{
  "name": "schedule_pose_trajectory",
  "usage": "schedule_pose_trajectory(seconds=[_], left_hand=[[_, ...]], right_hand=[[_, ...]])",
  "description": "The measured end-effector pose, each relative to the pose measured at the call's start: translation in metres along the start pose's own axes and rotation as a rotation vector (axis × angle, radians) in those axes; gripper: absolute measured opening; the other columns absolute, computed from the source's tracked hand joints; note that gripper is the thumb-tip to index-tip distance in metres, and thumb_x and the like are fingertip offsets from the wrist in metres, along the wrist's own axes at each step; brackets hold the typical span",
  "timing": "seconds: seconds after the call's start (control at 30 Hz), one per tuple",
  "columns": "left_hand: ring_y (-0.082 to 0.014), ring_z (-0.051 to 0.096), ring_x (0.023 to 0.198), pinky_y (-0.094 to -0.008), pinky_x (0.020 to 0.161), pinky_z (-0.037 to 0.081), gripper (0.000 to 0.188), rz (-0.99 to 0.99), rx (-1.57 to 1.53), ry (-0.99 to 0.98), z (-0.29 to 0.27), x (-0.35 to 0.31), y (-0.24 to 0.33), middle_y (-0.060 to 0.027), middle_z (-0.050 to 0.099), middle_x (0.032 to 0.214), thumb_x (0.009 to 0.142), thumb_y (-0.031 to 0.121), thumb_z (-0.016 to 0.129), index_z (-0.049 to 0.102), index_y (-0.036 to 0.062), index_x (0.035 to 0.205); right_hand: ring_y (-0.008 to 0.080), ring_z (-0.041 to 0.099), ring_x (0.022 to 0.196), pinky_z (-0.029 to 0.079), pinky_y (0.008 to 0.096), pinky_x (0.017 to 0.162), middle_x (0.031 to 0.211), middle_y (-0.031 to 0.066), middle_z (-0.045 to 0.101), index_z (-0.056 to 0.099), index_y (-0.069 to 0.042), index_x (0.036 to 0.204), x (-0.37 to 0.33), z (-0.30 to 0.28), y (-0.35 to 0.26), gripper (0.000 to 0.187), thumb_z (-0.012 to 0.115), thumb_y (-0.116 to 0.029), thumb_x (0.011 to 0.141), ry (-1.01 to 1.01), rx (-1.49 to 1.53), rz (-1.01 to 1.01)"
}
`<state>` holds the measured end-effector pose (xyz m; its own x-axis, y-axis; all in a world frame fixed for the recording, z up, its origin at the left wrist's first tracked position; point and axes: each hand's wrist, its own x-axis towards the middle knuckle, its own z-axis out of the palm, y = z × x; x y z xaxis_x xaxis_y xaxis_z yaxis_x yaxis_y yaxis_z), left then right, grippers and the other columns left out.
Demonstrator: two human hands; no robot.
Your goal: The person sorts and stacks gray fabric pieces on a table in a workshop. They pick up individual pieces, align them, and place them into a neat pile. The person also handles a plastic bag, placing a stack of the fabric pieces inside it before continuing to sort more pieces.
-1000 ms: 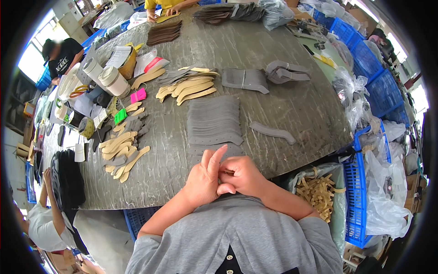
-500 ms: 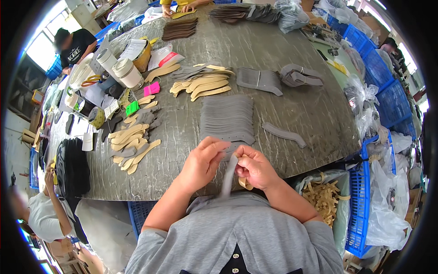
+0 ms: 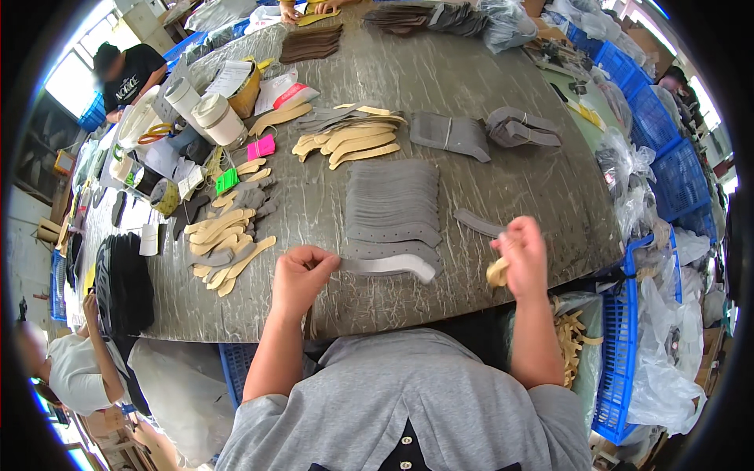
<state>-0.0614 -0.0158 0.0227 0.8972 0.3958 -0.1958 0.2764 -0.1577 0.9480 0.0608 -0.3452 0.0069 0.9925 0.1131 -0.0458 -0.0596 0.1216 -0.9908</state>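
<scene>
My left hand (image 3: 302, 276) pinches the left end of a curved light-grey strip (image 3: 389, 265), which stretches rightward over the near end of a long overlapped row of dark-grey curved strips (image 3: 392, 200). Small holes show along the strips nearest me. Off to the right, my right hand (image 3: 521, 255) is closed on a curled tan strip (image 3: 497, 272), perhaps peeled backing. A single grey strip (image 3: 475, 223) lies just behind that hand, its right end covered.
Tan-backed strips (image 3: 349, 140) and more loose strips (image 3: 224, 231) lie left. Tied grey bundles (image 3: 449, 136) are farther back. At the table's right edge stands a lined bin of tan scraps (image 3: 572, 339) beside a blue crate (image 3: 616, 353). Other people work around the table.
My hands have moved apart. The left brought the grey strip down flat over the row's near end; the right carried the tan curl away to the right.
</scene>
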Motion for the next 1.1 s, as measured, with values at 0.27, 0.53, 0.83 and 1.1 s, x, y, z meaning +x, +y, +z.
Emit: schedule_pose_trajectory(seconds=[0.27, 0.53, 0.83, 1.1], left_hand=[[-0.0045, 0.053, 0.058, -0.0218, 0.053, 0.042, 0.011, -0.008, 0.071, -0.004, 0.021, 0.002, -0.005, 0.0003, 0.064, 0.065, 0.082, 0.010, 0.074, 0.071, -0.0010, 0.080], [-0.0045, 0.053, 0.054, -0.0212, 0.049, 0.040, 0.010, -0.094, 0.043, -0.031, 0.025, 0.004, -0.007, 0.0002, 0.063, 0.065, 0.081, 0.010, 0.075, 0.071, 0.0001, 0.081], [-0.0105, 0.060, 0.060, -0.0267, 0.056, 0.048, 0.015, -0.002, 0.241, -0.023, 0.028, 0.009, -0.018, -0.0069, 0.068, 0.069, 0.080, 0.011, 0.075, 0.072, -0.0033, 0.083], [-0.0184, 0.065, 0.062, -0.0321, 0.061, 0.051, 0.019, 0.066, 0.420, -0.042, 0.030, 0.014, -0.024, -0.0158, 0.069, 0.070, 0.080, 0.016, 0.073, 0.072, -0.0026, 0.084]], right_hand=[[0.0041, 0.050, 0.078, 0.044, 0.0212, 0.068, 0.083, -0.0039, 0.054, 0.055, -0.006, 0.093, -0.027, 0.041, 0.016, 0.016, 0.071, -0.010, 0.090, -0.416, 0.075, 0.202], [0.0074, 0.053, 0.078, 0.046, 0.0242, 0.071, 0.084, 0.0001, 0.058, 0.057, -0.004, 0.093, -0.021, 0.044, 0.047, 0.017, 0.072, -0.004, 0.085, -0.285, -0.292, 0.035], [0.0136, 0.058, 0.071, 0.048, 0.0287, 0.066, 0.078, 0.0077, 0.061, 0.057, -0.001, 0.096, -0.017, 0.052, 0.042, 0.017, 0.069, -0.004, 0.085, -0.270, -0.468, 0.018], [0.0087, 0.053, 0.071, 0.045, 0.0259, 0.065, 0.077, 0.0040, 0.059, 0.056, 0.000, 0.097, -0.012, 0.056, 0.041, 0.020, 0.071, 0.000, 0.083, -0.280, -0.600, 0.014]])
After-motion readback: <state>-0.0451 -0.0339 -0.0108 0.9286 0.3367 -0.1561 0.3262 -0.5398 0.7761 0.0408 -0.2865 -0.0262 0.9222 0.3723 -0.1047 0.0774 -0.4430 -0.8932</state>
